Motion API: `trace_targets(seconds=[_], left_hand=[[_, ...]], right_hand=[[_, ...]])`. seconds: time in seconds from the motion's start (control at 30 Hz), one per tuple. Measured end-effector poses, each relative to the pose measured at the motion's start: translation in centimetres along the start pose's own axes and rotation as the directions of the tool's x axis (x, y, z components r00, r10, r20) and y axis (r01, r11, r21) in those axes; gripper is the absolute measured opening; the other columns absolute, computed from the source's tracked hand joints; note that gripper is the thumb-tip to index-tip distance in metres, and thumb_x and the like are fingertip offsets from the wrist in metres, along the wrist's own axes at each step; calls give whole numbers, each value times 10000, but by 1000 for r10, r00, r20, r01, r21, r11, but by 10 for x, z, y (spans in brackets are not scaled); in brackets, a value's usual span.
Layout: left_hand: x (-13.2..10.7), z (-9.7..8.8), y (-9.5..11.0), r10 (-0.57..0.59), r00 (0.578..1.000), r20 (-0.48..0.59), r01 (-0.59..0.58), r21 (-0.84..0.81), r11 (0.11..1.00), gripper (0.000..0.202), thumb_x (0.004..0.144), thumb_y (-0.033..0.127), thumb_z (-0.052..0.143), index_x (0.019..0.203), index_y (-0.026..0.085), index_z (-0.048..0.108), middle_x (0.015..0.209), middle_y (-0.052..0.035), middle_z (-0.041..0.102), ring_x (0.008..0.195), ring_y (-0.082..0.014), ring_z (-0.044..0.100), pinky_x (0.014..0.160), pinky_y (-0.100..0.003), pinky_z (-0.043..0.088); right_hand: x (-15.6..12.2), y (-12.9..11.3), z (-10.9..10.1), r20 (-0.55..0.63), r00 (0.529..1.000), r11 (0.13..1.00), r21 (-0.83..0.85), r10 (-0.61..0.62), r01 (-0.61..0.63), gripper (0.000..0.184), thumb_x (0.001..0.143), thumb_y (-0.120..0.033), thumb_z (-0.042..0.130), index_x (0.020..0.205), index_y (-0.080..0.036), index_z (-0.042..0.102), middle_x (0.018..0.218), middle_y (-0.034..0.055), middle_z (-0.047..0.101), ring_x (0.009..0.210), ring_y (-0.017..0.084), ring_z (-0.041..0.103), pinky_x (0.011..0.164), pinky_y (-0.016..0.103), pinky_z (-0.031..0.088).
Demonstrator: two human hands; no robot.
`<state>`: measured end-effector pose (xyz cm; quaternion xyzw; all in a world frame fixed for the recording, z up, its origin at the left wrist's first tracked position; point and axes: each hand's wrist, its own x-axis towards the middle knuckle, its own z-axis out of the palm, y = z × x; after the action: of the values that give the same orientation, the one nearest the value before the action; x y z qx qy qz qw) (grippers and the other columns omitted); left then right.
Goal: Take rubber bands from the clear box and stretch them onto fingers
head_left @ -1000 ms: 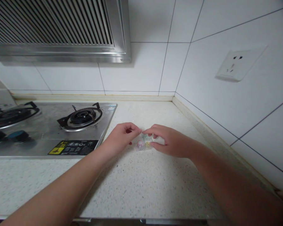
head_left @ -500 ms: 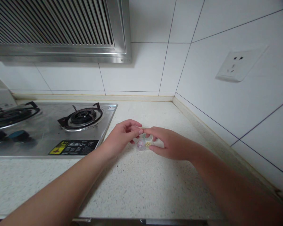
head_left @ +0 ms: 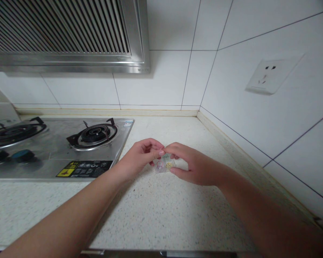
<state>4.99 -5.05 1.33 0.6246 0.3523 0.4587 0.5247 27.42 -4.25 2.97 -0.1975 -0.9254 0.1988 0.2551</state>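
**Clear packet now pinched from both sides**

Finding: the left hand (head_left: 140,157) is closed to a narrow pinch, with thumb and forefinger on the top edge of the clear packet (head_left: 165,165). The right hand (head_left: 195,165) grips the same packet from its right side, fingers curled over the top and thumb beneath.

Against the view a second ago, the two sets of fingertips have drawn together and now touch over that top edge. The packet has kept its place, low over the worktop (head_left: 164,215) near the corner. Whether it rests on the worktop cannot be told.

Judgement: both hands have settled their hold on the top edge, and the packet shows no opening yet.

Count:
- One packet. Inside it, one pink ring-like piece and one yellow one are plain, with a green trace behind. Any more cannot be told.
- Two hands, with no other person's in view.
- One steel hob (head_left: 56,150) to the left, with two burners, two knobs and one warning label (head_left: 83,167).
- One extractor hood (head_left: 64,32) above.
- One wall socket (head_left: 270,75) on the right.
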Motion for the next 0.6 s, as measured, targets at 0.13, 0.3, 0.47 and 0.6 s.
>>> trace_targets(seconds=[0.13,0.3,0.47,0.6], left_hand=[[0,1,0,6,1000,-18,-6,3,1000,267,812,378,774,920,163,659,808,-17,632,717,-144,591,542,-218,467],[2,1,-1,-32,995,-96,35,25,999,264,825,394,748,902,162,647,800,-27,641,721,-154,604,541,-222,467],[4,-1,-5,-55,989,-138,61,45,997,289,800,407,760,912,161,658,781,-29,646,707,-159,601,537,-230,458],[5,0,-7,-54,991,-123,59,36,998,304,785,425,772,901,164,667,750,-20,637,691,-160,605,541,-237,462]], right_hand=[[-1,1,2,-26,998,995,90,51,-48,446,869,-131,617,1298,-228,543,1243,100,599,1087,226,583,922,403,511],[-4,9,6,-96,966,923,330,239,-195,373,931,-291,627,1269,-244,476,1252,96,568,1075,224,611,936,439,525],[0,13,7,-193,941,727,683,279,-76,346,970,-391,567,1255,-271,411,1315,104,488,1147,236,603,976,472,521],[4,10,8,-158,945,614,788,286,-55,417,942,-500,570,1251,-282,396,1344,117,464,1158,268,608,991,513,505]])
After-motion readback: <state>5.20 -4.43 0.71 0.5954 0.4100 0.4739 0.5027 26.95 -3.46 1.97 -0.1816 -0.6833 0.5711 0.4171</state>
